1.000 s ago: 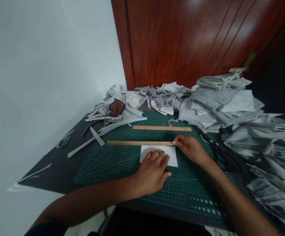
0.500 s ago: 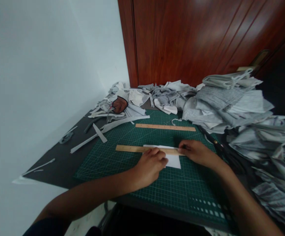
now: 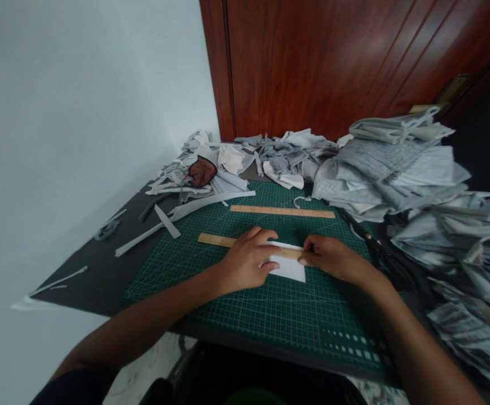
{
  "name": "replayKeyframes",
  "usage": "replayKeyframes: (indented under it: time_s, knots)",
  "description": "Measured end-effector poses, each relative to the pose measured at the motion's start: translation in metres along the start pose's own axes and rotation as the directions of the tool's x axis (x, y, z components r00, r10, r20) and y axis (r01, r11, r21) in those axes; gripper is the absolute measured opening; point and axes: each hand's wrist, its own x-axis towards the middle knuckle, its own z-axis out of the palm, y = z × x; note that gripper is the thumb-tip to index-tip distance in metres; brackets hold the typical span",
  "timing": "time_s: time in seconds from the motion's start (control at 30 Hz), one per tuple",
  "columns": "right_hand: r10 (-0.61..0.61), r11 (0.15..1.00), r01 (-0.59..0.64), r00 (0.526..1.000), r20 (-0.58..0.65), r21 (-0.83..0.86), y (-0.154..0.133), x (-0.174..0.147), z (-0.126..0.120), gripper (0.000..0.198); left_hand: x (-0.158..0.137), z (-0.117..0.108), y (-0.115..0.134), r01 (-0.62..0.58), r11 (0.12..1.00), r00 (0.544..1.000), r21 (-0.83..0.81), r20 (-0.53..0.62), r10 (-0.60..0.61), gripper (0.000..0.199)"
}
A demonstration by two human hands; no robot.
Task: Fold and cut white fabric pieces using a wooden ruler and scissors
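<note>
A wooden ruler point(image 3: 215, 239) lies across a small white piece point(image 3: 292, 271), cloth or paper, on the green cutting mat point(image 3: 265, 315). Over the ruler's middle rests my left hand point(image 3: 247, 260), its thumb spread away from its fingers and touching the white piece. My right hand point(image 3: 329, 256) pinches the ruler near its right end, at the white piece's right edge. Farther back on the mat sits a second wooden ruler point(image 3: 282, 211), untouched.
Scissors point(image 3: 375, 242) with black handles lie right of the mat. Grey fabric point(image 3: 388, 174) is piled behind them. Scraps and a brown piece point(image 3: 202, 171) are heaped at the back left; pale strips point(image 3: 143, 239) cross the mat's left edge. A wall and wooden door stand behind.
My left hand has opened from its bunched position, with thumb and fingers now spread across the ruler. The ruler has tilted slightly, its right part nearer me. My right hand stays at its right end.
</note>
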Motion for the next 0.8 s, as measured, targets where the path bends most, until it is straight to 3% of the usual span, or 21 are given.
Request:
replayKeyframes:
  time_s: [0.07, 0.1, 0.2, 0.3, 0.43, 0.57, 0.7, 0.8]
  knots:
    - [-0.001, 1.0, 0.001, 1.0, -0.007, 0.008, 0.001, 0.0, 0.001, 0.013, 0.004, -0.007, -0.014, -0.028, 1.0, 0.999, -0.01, 0.035, 0.028, 0.051]
    - [-0.006, 1.0, 0.006, 1.0, -0.01, 0.014, 0.001, 0.0, 0.002, 0.012, 0.006, -0.01, -0.022, -0.046, 0.998, 0.995, -0.037, 0.083, 0.049, 0.057]
    - [-0.016, 0.999, 0.016, 1.0, -0.009, 0.028, 0.002, 0.0, 0.001, 0.011, 0.009, -0.017, -0.038, -0.047, 0.994, 0.976, -0.097, 0.207, 0.066, 0.047]
    - [-0.006, 1.0, 0.006, 1.0, -0.004, -0.003, -0.001, -0.003, 0.0, 0.011, 0.011, -0.019, -0.046, -0.071, 0.992, 0.961, -0.107, 0.26, 0.097, 0.042]
    - [0.023, 0.997, -0.024, 1.0, -0.015, -0.077, -0.013, -0.006, 0.002, 0.028, 0.012, -0.017, -0.048, -0.081, 0.99, 0.961, -0.118, 0.253, 0.109, 0.044]
    - [0.021, 0.97, -0.053, 0.991, -0.134, -0.238, -0.028, -0.005, 0.013, 0.043, 0.011, -0.018, -0.048, -0.073, 0.99, 0.96, -0.12, 0.259, 0.103, 0.045]
    - [0.005, 0.962, -0.037, 0.993, -0.118, -0.271, -0.032, -0.003, 0.021, 0.042, 0.01, -0.015, -0.043, -0.067, 0.992, 0.968, -0.107, 0.233, 0.091, 0.043]
    - [0.0, 0.963, -0.032, 0.993, -0.12, -0.266, -0.03, -0.002, 0.022, 0.038, 0.011, -0.003, -0.035, 0.025, 0.997, 0.989, -0.073, 0.146, -0.014, 0.027]
